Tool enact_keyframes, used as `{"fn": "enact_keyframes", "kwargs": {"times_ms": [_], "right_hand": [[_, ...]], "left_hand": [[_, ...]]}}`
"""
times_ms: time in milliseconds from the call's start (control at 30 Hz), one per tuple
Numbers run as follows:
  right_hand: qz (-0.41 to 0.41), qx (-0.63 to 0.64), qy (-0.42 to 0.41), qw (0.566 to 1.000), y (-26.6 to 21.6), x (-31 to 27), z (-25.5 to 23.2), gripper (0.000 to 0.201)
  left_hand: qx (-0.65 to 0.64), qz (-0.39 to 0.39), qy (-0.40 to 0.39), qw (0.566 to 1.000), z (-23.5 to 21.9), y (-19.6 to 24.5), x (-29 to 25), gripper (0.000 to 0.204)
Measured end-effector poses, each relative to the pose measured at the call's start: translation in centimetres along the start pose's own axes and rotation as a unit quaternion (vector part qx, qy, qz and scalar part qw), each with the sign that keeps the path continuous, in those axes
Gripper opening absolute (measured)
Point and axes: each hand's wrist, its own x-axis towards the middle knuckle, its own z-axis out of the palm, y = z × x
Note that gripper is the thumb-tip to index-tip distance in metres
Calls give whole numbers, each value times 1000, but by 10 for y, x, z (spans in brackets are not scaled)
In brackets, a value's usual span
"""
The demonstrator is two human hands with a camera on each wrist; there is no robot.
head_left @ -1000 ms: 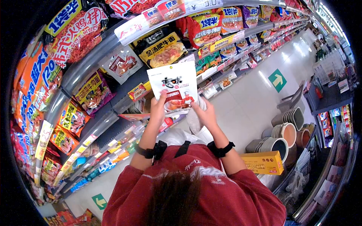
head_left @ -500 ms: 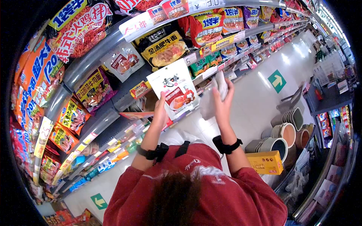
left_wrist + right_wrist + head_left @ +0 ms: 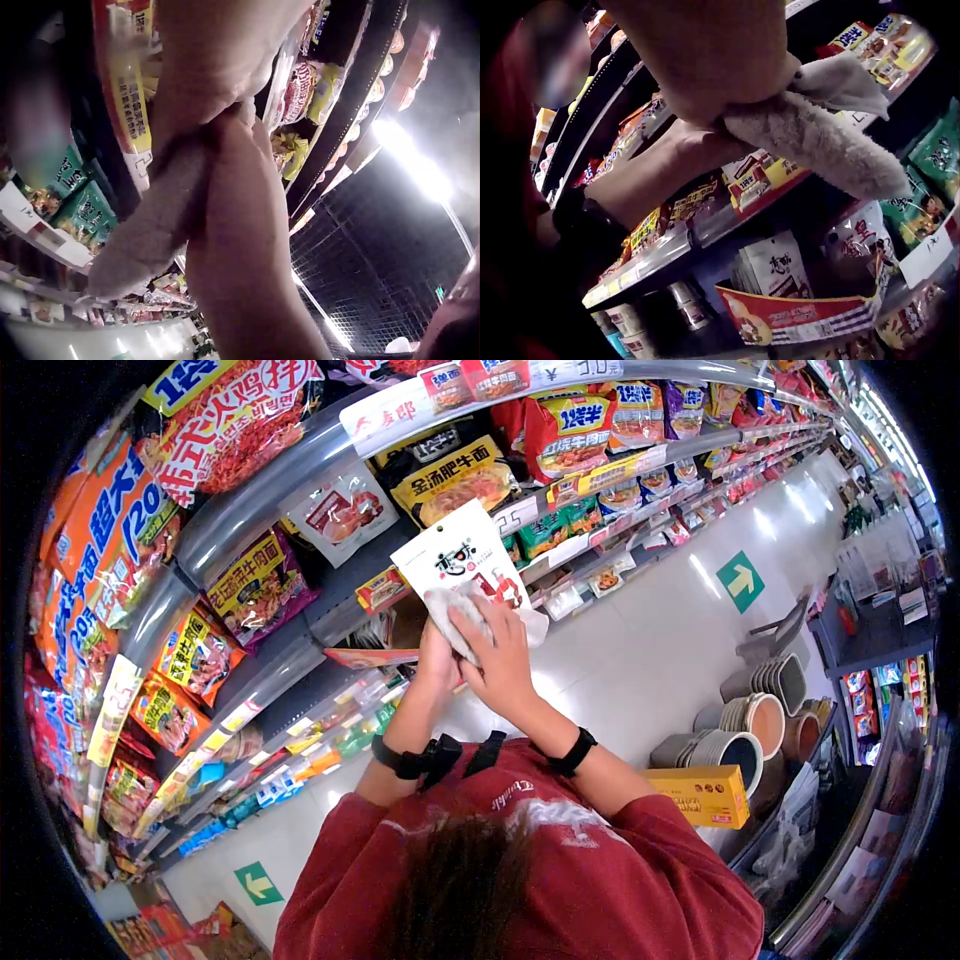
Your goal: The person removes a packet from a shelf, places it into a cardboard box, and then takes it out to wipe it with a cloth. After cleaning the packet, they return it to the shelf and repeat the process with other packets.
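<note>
A white snack pouch with black lettering and a food picture stands tilted in front of the shelf in the head view. My left hand grips its lower left edge, partly hidden behind the right hand. With bent fingers, my right hand holds a whitish cloth over the pouch's lower front, covering much of the picture. The fuzzy cloth hangs out past the right hand in the right wrist view. From the left wrist, the cloth shows beneath the hands, while the pouch is hidden.
Noodle packets line the shelves ahead and left. A similar white pouch lies on a shelf. Lower, a red display box holds several matching pouches. To the right are stacked bins and a yellow box.
The right hand let go of the pouch's right side, swung out rightward with the cloth, then came back left onto the pouch's front. The left hand kept its grip as the pouch tilted.
</note>
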Motion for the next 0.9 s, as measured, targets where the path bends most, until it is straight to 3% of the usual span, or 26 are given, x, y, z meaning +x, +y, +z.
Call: {"fn": "enact_keyframes", "kwargs": {"times_ms": [100, 200, 333, 367, 433, 500, 533, 600, 667, 733, 767, 833, 900], "right_hand": [[-22, 7, -9, 1000, 4, -9, -3, 53], [-56, 0, -41, 998, 13, -21, -8, 46], [-116, -55, -49, 991, 43, -43, -1, 41], [-118, -76, -52, 989, 53, -46, -3, 41], [46, -120, -42, 991, 75, -43, -18, 43], [138, -29, 20, 990, 90, -40, -29, 48], [137, -27, 19, 990, 93, -38, -28, 48], [156, -30, 115, 981, 86, -30, -37, 50], [133, -45, 125, 982, 64, -27, -37, 51], [28, -30, 65, 997, 42, -28, -30, 48], [28, -30, 64, 997, 35, -32, -23, 48], [-119, -91, -5, 989, 27, -40, -9, 43], [-127, -102, -12, 987, 31, -41, -5, 41]], "left_hand": [[-124, -51, -33, 990, -2, 4, -2, 65], [-128, -72, -44, 988, -3, 10, -1, 66], [-114, -55, -23, 992, -10, 4, 6, 64], [-130, -21, -34, 991, -13, 3, 10, 63], [-131, -30, -37, 990, -13, 16, 6, 63], [-131, -29, -45, 990, -21, 18, 9, 64], [-130, -27, -43, 990, -22, 18, 10, 64], [-129, -27, -18, 991, -23, 17, 10, 62], [-126, -24, -16, 992, -21, 16, 11, 61], [-122, -20, -16, 992, -18, 14, 12, 60], [-120, -11, -17, 993, -16, 13, 14, 59], [-105, -20, -9, 994, -15, 15, 12, 58], [-119, -25, -22, 992, -17, 13, 12, 58]]}}
